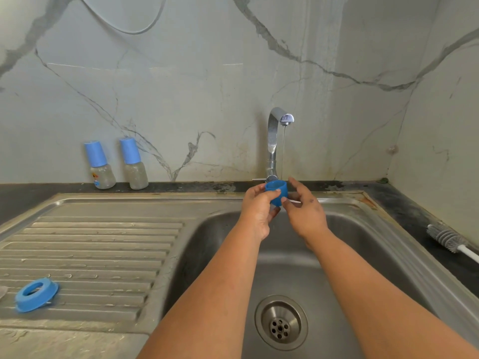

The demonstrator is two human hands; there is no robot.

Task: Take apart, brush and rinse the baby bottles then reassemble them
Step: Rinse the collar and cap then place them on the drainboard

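Note:
My left hand [256,211] grips a blue bottle cap [277,194], mouth up, over the back of the sink basin [363,260], just left of a thin stream from the tap [274,141]. My right hand [305,211] is beside the cap, its fingertips touching the cap's lower right side with fingers loosely spread. Two assembled baby bottles [99,164] [133,163] with blue caps stand against the back wall on the left. A blue screw ring [36,295] lies on the draining board [103,255]. A bottle brush [448,239] lies on the dark counter at right.
The drain [281,322] sits at the basin's front centre. A dark counter strip [181,187] runs along the marble wall behind the sink. Part of a pale object shows at the far left edge [2,291].

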